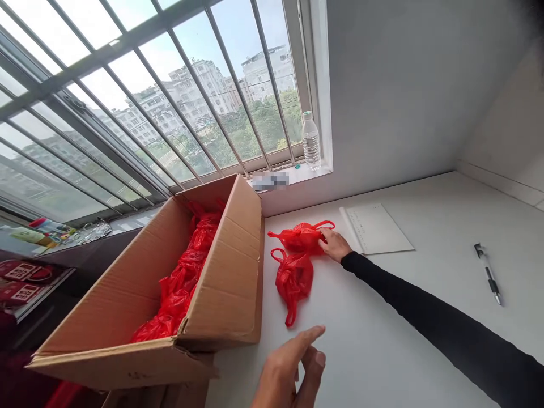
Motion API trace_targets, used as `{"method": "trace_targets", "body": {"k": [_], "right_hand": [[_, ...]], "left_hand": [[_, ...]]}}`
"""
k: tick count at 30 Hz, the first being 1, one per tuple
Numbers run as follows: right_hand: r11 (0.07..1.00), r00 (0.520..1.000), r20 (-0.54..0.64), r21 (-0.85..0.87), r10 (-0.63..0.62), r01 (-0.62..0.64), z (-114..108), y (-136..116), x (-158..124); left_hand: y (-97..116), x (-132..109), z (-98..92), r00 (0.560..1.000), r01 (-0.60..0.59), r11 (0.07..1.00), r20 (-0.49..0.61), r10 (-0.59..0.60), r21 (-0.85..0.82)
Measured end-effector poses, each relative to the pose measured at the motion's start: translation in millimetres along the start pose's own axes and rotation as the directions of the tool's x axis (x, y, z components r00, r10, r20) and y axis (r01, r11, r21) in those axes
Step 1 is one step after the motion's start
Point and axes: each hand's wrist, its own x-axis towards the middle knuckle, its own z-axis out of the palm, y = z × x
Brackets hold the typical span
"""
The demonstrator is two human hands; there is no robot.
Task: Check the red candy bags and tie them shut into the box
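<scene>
My right hand [335,245], in a black sleeve, reaches across the white table and grips the right side of a knotted red plastic bag [297,237]. What the bag holds is hidden. A second red plastic bag [294,277], tied with loop handles, lies just in front of it. My left hand [291,371] is at the bottom of the view, fingers apart and nothing in them, nearest to this second bag. To the left stands an open cardboard box [225,283] with several similar red bags [187,266] inside.
A notepad [378,229] lies right of the bags, and a pen [488,275] farther right. On the windowsill stands a clear plastic bottle [311,141]. Behind the box is a barred window [170,85]. Red packages [25,283] sit at the far left.
</scene>
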Motion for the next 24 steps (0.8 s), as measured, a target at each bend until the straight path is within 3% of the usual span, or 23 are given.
{"method": "trace_targets", "body": {"k": [4, 8, 10, 13, 16, 20, 24], "right_hand": [[0.999, 0.999, 0.015, 0.013, -0.032, 0.032, -26, 7, -42], [0.997, 0.999, 0.036, 0.079, -0.02, 0.017, -68, 9, -102], [0.993, 0.998, 0.055, 0.115, -0.008, 0.001, -89, 10, -136], [0.988, 0.997, 0.079, 0.149, 0.017, -0.029, -114, 11, -183], [0.986, 0.993, 0.11, 0.158, 0.037, -0.054, -128, 13, -220], [0.993, 0.989, 0.116, 0.058, 0.094, -0.102, -132, 14, -248], [0.992, 0.997, -0.026, -0.099, 0.077, -0.08, -124, 6, -251]], "left_hand": [[-15, 4, 23.4, 0.977, 0.211, 0.971, 0.024, -0.21, -0.116], [-14, 15, 35.6, 0.96, 0.281, 0.955, 0.042, -0.278, -0.096], [-8, 25, 45.2, 0.975, 0.221, 0.972, -0.018, -0.224, -0.082], [-1, 42, 68.5, 0.988, -0.009, 0.999, -0.155, 0.016, 0.046], [2, 57, 98.8, 0.97, -0.176, 0.967, -0.134, 0.202, 0.186], [-1, 64, 130.1, 0.973, -0.21, 0.951, -0.049, 0.226, 0.226], [2, 58, 137.9, 0.979, -0.182, 0.957, -0.052, 0.199, 0.228]]}}
